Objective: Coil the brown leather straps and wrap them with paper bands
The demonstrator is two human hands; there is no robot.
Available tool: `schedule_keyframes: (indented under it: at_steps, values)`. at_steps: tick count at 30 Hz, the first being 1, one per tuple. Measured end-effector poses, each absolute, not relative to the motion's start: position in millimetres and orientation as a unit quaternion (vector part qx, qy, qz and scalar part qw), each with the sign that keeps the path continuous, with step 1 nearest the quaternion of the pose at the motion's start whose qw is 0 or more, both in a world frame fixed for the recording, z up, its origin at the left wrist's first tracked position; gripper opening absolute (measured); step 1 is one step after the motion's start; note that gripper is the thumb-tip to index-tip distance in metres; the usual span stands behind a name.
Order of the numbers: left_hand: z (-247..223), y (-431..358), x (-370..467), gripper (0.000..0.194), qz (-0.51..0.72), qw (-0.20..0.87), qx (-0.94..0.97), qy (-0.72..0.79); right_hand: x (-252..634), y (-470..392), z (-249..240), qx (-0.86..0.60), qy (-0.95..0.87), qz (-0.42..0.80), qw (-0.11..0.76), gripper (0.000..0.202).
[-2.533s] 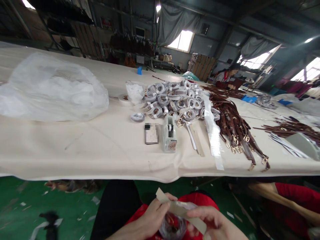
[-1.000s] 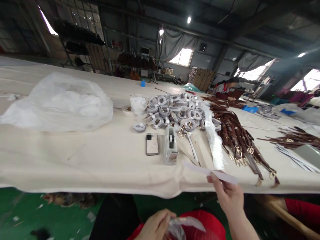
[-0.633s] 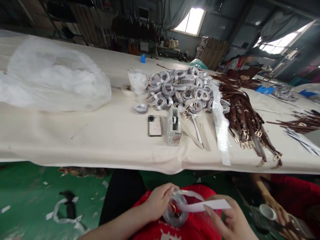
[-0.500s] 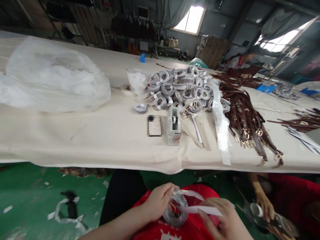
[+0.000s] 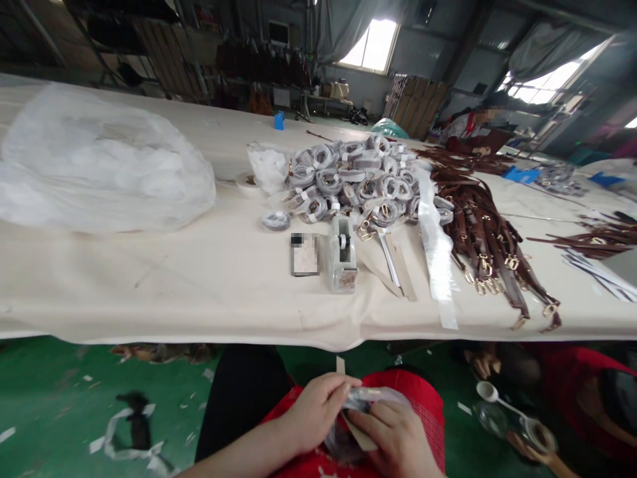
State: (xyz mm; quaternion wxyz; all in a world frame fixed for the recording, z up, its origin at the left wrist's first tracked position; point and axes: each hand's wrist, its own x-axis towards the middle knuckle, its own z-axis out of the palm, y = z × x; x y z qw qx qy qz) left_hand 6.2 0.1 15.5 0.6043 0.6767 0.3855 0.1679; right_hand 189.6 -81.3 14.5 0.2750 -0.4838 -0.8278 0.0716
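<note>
Held, at lap height before the table (image 5: 223, 292): one plastic-wrapped strap coil (image 5: 343, 446), partly hidden by both hands. Left hand (image 5: 321, 406): narrow pinch, thumb against fingers, on the coil's plastic. Right hand (image 5: 391, 431): fingers curled closely over a beige strip (image 5: 363, 435) lying across the coil.

On the table:
- Large translucent bag (image 5: 107, 159), left, bulging with white, filmy material.
- Small white plastic bag (image 5: 269, 167), contents unclear; tape roll (image 5: 246, 184) beside it.
- Heap of wrapped coils (image 5: 358, 174), centre; single wrapped coil (image 5: 276, 220) apart, nearer.
- Tape dispenser (image 5: 342, 259), holding a roll, at the heap's near side; blurred rectangular item (image 5: 305, 255) just left.
- Loose strips (image 5: 391, 262), right of the dispenser.
- Plastic film length (image 5: 434, 245), between heap and brown straps (image 5: 480, 226) with gold-coloured clasps.
</note>
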Motion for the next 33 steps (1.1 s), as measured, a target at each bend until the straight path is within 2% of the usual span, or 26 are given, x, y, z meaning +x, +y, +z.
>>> schedule_keyframes:
  at_steps: [5, 10, 15, 19, 22, 25, 30, 33]
  values:
    - [24, -1, 9, 0.043, 0.177, 0.597, 0.704, 0.342, 192, -74, 34, -0.551, -0.753, 0.172, 0.316, 0.013]
    - [29, -4, 14, 0.034, 0.158, 0.512, 0.787, 0.305, 192, -62, 29, -0.650, -0.585, 0.318, 0.366, 0.032]
    - [21, -4, 19, 0.037, 0.170, 0.505, 0.787, 0.311, 198, -55, 23, -0.678, -0.439, 0.454, 0.375, 0.053]
    - [17, -6, 20, 0.038, 0.178, 0.496, 0.811, 0.253, 197, -49, 17, -0.631, -0.345, 0.571, 0.397, 0.051]
    - [16, -9, 20, 0.035, 0.190, 0.482, 0.823, 0.235, 193, -48, 10, -0.597, -0.336, 0.578, 0.443, 0.053]
    - [18, -12, 19, 0.027, 0.179, 0.460, 0.829, 0.261, 191, -52, 7, -0.600, -0.372, 0.537, 0.462, 0.049]
    - [21, -13, 20, 0.028, 0.169, 0.494, 0.781, 0.342, 194, -64, 18, -0.634, -0.502, 0.423, 0.409, 0.041]
    - [18, -15, 24, 0.034, 0.193, 0.536, 0.729, 0.379, 195, -68, 32, -0.612, -0.533, 0.451, 0.371, 0.040]
